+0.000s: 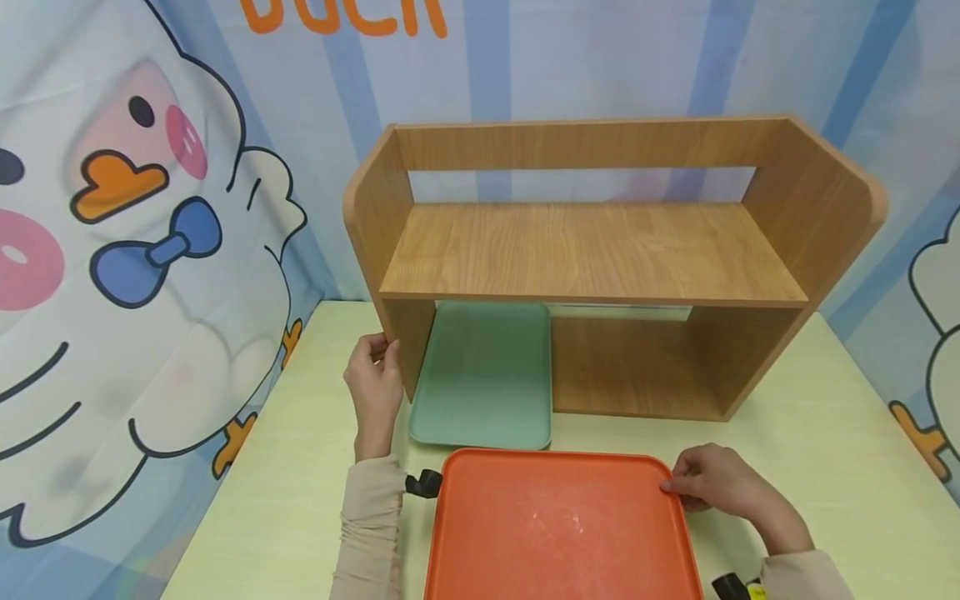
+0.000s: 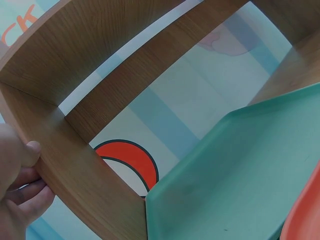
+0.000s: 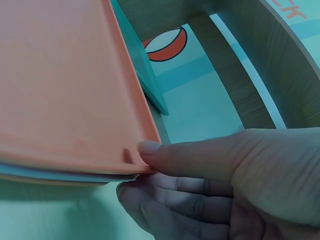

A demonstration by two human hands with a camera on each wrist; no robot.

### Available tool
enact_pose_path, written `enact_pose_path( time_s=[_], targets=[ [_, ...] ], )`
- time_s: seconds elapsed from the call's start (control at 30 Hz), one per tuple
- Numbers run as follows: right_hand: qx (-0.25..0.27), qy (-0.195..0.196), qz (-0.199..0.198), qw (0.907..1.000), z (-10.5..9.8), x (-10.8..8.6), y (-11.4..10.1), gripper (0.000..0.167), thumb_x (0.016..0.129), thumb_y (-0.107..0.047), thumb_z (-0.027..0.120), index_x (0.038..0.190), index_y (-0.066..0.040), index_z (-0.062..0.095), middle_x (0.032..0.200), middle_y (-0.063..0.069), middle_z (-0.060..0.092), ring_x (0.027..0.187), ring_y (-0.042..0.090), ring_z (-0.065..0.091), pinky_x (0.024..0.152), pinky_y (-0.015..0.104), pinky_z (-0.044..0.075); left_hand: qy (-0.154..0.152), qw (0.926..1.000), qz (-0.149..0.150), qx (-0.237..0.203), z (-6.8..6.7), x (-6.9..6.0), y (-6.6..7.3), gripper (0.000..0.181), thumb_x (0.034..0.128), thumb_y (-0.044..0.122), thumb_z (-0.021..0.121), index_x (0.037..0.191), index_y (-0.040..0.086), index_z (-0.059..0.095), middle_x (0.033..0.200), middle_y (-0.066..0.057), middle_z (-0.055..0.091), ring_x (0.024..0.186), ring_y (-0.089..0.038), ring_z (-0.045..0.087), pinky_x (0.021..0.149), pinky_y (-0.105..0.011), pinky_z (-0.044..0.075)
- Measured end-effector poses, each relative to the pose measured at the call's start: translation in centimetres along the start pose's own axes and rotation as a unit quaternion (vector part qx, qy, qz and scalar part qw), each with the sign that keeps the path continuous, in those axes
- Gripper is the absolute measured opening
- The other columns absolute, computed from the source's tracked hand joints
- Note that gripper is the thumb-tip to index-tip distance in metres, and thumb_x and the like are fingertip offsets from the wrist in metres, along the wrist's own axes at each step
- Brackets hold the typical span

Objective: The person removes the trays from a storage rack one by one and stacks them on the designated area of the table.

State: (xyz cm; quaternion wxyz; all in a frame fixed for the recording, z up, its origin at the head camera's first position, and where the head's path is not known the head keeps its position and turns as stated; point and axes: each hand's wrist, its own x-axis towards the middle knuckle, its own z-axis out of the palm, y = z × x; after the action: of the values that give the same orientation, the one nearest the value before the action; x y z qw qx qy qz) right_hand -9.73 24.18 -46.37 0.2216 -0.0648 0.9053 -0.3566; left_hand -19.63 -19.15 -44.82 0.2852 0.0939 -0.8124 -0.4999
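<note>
A wooden two-tier shelf [image 1: 592, 250] stands on the table. My left hand [image 1: 375, 387] holds the front edge of its left side panel; in the left wrist view the thumb [image 2: 33, 148] lies at that edge. Inside the lower tier, at the left, lies a green tray [image 1: 483, 375], its front end sticking out. In front is an orange tray [image 1: 562, 525], cut off by the bottom of the head view. My right hand [image 1: 723, 483] pinches its far right corner, thumb [image 3: 165, 154] on the rim and fingers curled below. Beneath it, a blue tray edge [image 3: 60, 173] shows.
The pale yellow table [image 1: 247, 500] extends to both sides of the shelf. A cloth backdrop [image 1: 585, 67] with a cartoon duck hangs behind. Black wrist camera parts [image 1: 424, 483] sit close to the orange tray's left rim. The lower tier's right part [image 1: 622, 367] shows bare wood.
</note>
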Motion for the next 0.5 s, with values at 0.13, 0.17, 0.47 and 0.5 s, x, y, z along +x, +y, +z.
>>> enact_pose_path(
  time_s=[0.13,0.17,0.47,0.5],
  targets=[
    [0.004,0.002,0.005,1.0000,-0.19,0.12,-0.11,0.020,0.083,-0.023,0.073,0.079,-0.005,0.065,0.068,0.001,0.066,0.062,0.013,0.063,0.055,0.026,0.051,-0.001,1.0000,-0.001,-0.001,-0.04,-0.02,0.09,0.018,0.0937,0.013,0.061,0.105,-0.001,0.061,0.101,-0.017,0.065,0.094,-0.028,0.063,0.083,-0.041,0.057],
    [0.006,0.002,0.008,0.9999,-0.24,0.16,-0.13,0.019,0.084,-0.023,0.073,0.080,-0.005,0.065,0.070,0.001,0.066,0.063,0.013,0.063,0.055,0.026,0.052,-0.002,1.0000,-0.002,-0.001,-0.05,-0.02,0.11,0.018,0.0938,0.013,0.061,0.106,-0.001,0.061,0.101,-0.017,0.065,0.094,-0.028,0.063,0.083,-0.041,0.057],
    [0.016,0.008,0.030,0.9994,-0.87,0.73,0.06,0.031,0.088,-0.026,0.067,0.103,0.001,0.067,0.088,0.006,0.071,0.077,0.015,0.066,0.069,0.034,0.056,-0.002,1.0000,-0.005,0.000,-0.08,-0.06,0.20,0.019,0.0939,0.013,0.060,0.106,-0.001,0.061,0.101,-0.017,0.065,0.095,-0.028,0.063,0.084,-0.041,0.056],
    [0.019,0.009,0.031,0.9993,-0.93,0.77,0.12,0.034,0.088,-0.027,0.067,0.106,0.002,0.066,0.091,0.007,0.071,0.079,0.016,0.067,0.070,0.035,0.057,-0.002,1.0000,-0.005,0.000,-0.07,-0.07,0.20,0.019,0.0938,0.013,0.061,0.106,-0.001,0.061,0.101,-0.017,0.065,0.094,-0.028,0.062,0.084,-0.041,0.056]
  ],
)
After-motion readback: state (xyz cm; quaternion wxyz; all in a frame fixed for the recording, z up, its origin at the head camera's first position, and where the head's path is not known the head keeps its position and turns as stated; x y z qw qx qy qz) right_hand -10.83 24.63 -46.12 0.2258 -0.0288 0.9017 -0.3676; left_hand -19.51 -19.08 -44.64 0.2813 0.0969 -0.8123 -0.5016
